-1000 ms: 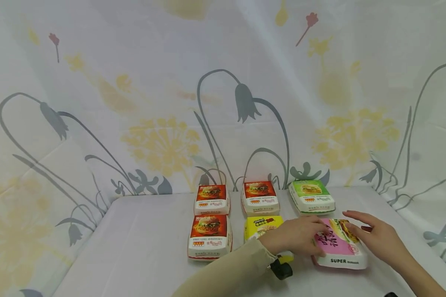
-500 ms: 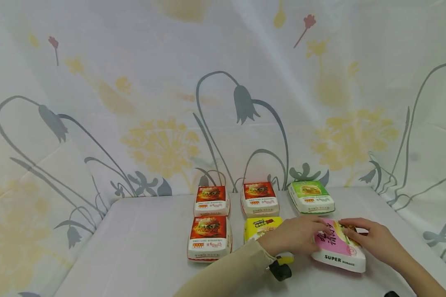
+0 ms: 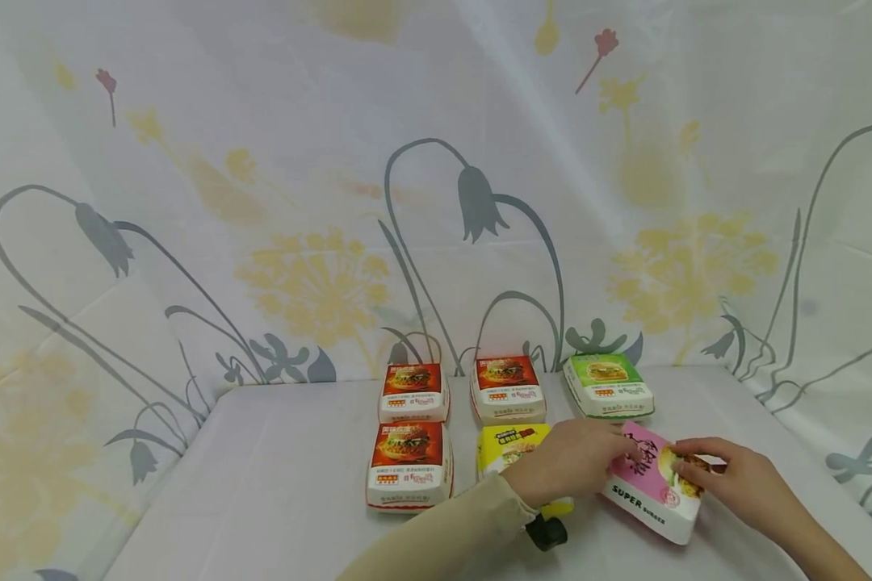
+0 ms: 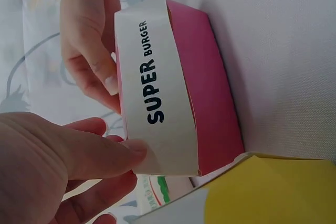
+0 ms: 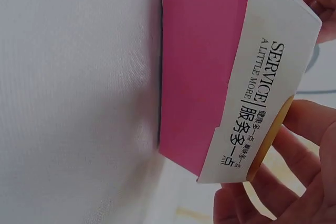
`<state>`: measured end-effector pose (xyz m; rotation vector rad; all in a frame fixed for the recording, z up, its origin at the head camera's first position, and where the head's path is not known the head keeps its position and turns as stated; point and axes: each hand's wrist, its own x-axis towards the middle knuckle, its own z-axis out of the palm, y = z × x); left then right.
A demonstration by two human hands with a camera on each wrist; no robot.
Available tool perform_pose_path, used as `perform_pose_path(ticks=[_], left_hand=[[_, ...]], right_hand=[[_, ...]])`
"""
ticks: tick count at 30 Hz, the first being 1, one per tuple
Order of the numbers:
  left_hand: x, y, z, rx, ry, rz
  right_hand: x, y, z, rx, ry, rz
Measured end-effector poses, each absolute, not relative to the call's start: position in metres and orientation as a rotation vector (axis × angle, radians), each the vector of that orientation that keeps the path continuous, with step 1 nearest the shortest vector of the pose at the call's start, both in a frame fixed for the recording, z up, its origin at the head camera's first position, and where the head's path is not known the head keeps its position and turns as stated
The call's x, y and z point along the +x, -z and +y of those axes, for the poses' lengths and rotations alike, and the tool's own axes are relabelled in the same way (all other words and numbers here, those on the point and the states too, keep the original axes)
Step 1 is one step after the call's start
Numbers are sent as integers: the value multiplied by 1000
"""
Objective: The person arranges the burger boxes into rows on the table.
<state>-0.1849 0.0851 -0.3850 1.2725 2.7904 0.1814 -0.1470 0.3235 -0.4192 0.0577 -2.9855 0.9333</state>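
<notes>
A pink-and-white burger box point(image 3: 657, 504) lettered SUPER BURGER stands at the right front of the table, turned at an angle. My left hand point(image 3: 574, 461) grips its left end; in the left wrist view the thumb point(image 4: 123, 156) presses the white lid's corner and the fingers curl behind. From the other side my right hand point(image 3: 744, 482) holds the far right corner, its fingers point(image 5: 257, 198) bent around the lid's edge in the right wrist view. The lid lies down over the pink base point(image 5: 202, 66). A yellow burger box point(image 3: 505, 444) is partly hidden by the left forearm.
Three red-topped burger boxes stand to the left: one front left point(image 3: 409, 468), one behind it point(image 3: 412, 393) and one back middle point(image 3: 507, 390). A green-topped box point(image 3: 609, 386) is at the back right. A flowered cloth point(image 3: 436, 202) hangs behind the white table point(image 3: 262, 484).
The pink burger box has turned, its front right corner swinging toward the near edge. My right hand has come down with it; my left hand stays at the left end. The other boxes stay put.
</notes>
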Motion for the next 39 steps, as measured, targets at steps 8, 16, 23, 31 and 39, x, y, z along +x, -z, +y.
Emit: perform_pose_path(ticks=[8,16,23,31,39], left_hand=[[-186,386,84,1227,-197,2810],[-188,386,83,1162,-241,2773],[-189,388,81,1137,-283,2723],[-190,391,82,1134,-255,2701],[-190,395,83,1174,-233,2717]], right_hand=[[-138,426,327,173,-1026,-2948],[-136,434,332,256,-1091,-2877],[-133,437,336,298,-1063,-2849],[-129,433,337,302,-1031,-2921],[-127,440,342,423,-1081,-2919]])
